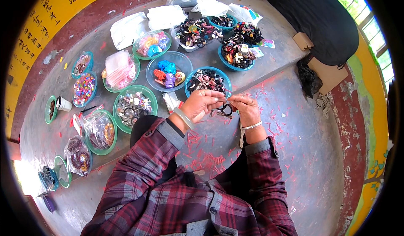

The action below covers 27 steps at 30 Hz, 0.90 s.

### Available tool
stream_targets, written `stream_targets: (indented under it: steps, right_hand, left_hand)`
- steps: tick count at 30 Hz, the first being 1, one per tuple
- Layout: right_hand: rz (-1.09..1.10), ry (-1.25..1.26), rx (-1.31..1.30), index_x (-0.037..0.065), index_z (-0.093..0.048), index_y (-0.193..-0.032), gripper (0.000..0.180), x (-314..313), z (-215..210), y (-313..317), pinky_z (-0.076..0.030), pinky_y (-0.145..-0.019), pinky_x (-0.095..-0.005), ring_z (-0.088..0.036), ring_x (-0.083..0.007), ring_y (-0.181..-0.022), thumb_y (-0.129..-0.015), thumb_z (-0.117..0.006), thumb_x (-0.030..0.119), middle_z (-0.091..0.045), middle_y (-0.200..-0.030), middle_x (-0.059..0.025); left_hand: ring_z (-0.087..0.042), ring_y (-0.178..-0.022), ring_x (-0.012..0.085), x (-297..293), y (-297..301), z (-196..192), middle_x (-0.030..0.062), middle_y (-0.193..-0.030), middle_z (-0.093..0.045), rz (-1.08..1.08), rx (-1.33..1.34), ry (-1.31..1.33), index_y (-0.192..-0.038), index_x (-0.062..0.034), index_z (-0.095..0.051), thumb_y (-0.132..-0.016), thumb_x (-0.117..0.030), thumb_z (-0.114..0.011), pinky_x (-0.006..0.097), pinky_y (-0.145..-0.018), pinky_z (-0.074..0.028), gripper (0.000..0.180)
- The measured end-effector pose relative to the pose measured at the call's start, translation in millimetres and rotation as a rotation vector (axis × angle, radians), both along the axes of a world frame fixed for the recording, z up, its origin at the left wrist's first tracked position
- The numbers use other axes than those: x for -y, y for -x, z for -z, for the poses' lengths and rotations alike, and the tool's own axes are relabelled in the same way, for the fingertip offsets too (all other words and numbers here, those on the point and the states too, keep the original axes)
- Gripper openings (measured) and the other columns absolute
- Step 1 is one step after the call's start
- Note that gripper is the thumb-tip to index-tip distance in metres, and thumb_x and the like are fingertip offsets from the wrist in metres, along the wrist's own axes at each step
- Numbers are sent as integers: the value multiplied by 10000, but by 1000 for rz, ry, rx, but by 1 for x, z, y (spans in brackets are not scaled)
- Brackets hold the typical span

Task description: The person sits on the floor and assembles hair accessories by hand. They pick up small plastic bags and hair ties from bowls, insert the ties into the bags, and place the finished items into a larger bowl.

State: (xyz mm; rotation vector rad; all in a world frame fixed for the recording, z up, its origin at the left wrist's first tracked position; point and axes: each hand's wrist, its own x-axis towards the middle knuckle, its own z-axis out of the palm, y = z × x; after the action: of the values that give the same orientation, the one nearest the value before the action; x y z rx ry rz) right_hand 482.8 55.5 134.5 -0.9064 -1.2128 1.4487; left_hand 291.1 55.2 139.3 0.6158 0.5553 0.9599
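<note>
My left hand (pixel 198 105) and my right hand (pixel 246 109) are raised close together in front of a blue bowl (pixel 228 81) of dark hair ties. Both have their fingertips pinched. A thin red strip (pixel 227 91) runs between the fingertips, and both hands seem to hold it. Just below hang black looped hair ties (pixel 226 109), partly hidden by the fingers; I cannot tell which hand bears them. My left wrist wears a pale bangle, my right wrist a thin bracelet.
Bowls of hair accessories stand ahead and left, among them a green-rimmed bowl (pixel 154 105) and a bowl of colourful beads (pixel 96 88). Red scraps (pixel 206 160) litter the grey floor. White bags (pixel 129 30) lie farther back. A black covered object (pixel 315 21) and cardboard (pixel 330 78) are at right.
</note>
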Motion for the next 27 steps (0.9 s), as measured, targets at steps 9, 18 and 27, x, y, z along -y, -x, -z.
stream_targets:
  steps: [9,18,27]
  right_hand:
    - [14,-89,116,23,-667,-811,187,2,-6,1,-391,-593,-195,-503,-78,-674,-737,-529,-80,-591,-775,-23]
    - [31,-109,172,37,-671,-796,194,2,-5,3,-395,-581,-190,-504,-66,-673,-740,-527,-80,-592,-775,-8]
    - [109,31,129,39,-631,-951,171,-1,-11,2,-413,-592,-190,-537,-69,-735,-805,-542,37,-610,-855,-18]
  left_hand:
    - [-568,-925,176,-1,-1,-3,126,-974,-595,-7,11,-42,-962,62,-568,-826,-134,-562,280,-850,-453,238]
    - [-589,-850,158,-2,-6,6,116,-928,-611,-58,-109,-52,-937,63,-589,-820,-75,-570,244,-773,-482,182]
    - [-596,-785,130,0,-6,6,98,-889,-623,-195,-321,-198,-945,62,-595,-841,-102,-539,234,-734,-482,202]
